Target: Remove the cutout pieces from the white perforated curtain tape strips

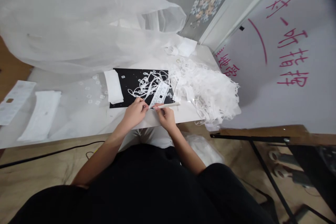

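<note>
My left hand [136,112] and my right hand [165,113] meet at the front edge of a black mat [128,80], fingers pinched. The right fingers hold a thin white strip [169,105] that points right. The left fingertips are closed on something too small to make out, close to the right ones. Just beyond them a white card with round marks [160,94] lies at a slant on the mat. Loose white cords [147,85] tangle beside it. A stack of white strips [113,86] covers the mat's left side.
A large heap of white cords [210,89] sits on the table's right. Small clear pieces [97,102] and white stacks [40,115] lie to the left. Sheer white fabric [78,24] covers the back. A whiteboard with red writing [262,105] stands at right.
</note>
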Tool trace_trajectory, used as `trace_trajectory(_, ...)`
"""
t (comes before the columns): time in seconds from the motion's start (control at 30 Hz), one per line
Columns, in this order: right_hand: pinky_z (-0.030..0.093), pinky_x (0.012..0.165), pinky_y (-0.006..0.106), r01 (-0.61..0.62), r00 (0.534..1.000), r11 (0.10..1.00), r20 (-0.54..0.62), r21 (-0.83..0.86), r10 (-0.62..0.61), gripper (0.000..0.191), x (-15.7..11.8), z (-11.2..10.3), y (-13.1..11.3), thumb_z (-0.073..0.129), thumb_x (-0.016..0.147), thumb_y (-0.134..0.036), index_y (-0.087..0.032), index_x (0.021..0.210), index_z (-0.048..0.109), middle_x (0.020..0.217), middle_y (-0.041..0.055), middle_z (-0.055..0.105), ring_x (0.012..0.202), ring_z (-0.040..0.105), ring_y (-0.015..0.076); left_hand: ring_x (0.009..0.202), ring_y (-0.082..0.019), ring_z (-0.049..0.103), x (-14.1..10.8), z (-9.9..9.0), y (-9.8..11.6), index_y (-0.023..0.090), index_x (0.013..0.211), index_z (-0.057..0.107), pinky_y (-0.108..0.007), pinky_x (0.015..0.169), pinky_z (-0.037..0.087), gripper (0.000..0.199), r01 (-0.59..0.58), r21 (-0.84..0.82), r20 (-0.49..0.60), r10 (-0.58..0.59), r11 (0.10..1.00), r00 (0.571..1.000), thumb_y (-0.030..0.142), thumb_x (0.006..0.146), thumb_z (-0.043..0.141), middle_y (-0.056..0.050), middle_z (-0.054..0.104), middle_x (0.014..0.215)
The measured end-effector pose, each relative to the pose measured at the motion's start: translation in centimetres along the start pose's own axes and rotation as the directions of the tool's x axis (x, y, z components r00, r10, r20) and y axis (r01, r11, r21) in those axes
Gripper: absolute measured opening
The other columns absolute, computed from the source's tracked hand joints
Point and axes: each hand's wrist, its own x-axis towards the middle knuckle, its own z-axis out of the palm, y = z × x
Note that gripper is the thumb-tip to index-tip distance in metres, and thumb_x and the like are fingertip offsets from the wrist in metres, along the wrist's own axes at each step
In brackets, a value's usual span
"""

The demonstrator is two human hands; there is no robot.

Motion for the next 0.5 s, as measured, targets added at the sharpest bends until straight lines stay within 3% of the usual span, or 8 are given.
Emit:
trace_trajectory(0.3,0.044,0.107,0.041,0.210,0.978,0.922,0.071,-0.324,-0.198,0.026,-0.7,1.1,0.3,0.045,0.104,-0.029,-0.024,0.116,0.067,0.120,0.0038,0.074,0.129,0.059,0.0227,0.094,-0.019,0.064,0.1,0.3,-0.6,0.021,0.093,0.069,-0.033,0.087,0.049,0.018,-0.016,-0.106,0.014,0.017,0.994,1.000,0.029,0.093,0.053,-0.005,0.060,0.121)
trace_trajectory(0.5,0.045,0.104,0.039,0.216,0.976,0.897,0.073,-0.385,-0.204,0.029,-1.0,1.7,0.2,0.039,0.105,-0.024,-0.023,0.117,0.066,0.121,0.0050,0.073,0.126,0.060,0.0220,0.091,-0.018,0.063,0.1,0.7,-0.8,0.020,0.094,0.069,-0.033,0.087,0.049,0.017,-0.025,-0.145,-0.012,0.023,0.989,1.000,0.029,0.092,0.053,-0.005,0.061,0.119)
